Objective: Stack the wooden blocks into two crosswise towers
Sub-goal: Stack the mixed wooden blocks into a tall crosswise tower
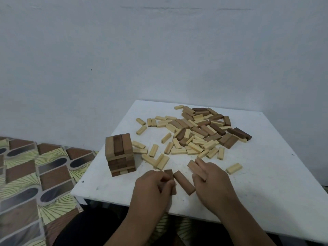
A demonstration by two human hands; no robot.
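Blocks everywhere: one tower (121, 155) stands at the table's (266, 174) left edge, several crosswise layers high, and the loose pile (200, 132) sprawls across the far middle, pale and brown mixed. Three brown blocks sit near the front edge, side by side, looking like the base of the second tower. The left hand (152, 189) has its fingers curled round the dark block (169, 176). The right hand (213, 176) lies with fingers fairly straight over the light brown block (195, 168), pressing on it rather than pinching. Between them the middle block (183, 182) lies free, untouched.

Now the worries. Those three lie at slightly different angles, not yet square; if they are left splayed, I reckon the next layer will rock. The base sits close to the front edge, so a wrist dragging back could sweep a block off onto the patterned floor (26, 174). The finished tower is just to the left of the left hand, and a careless elbow or knuckle could clip it. Stray pale blocks (160, 161) lie just behind the base and may get caught under a layer.
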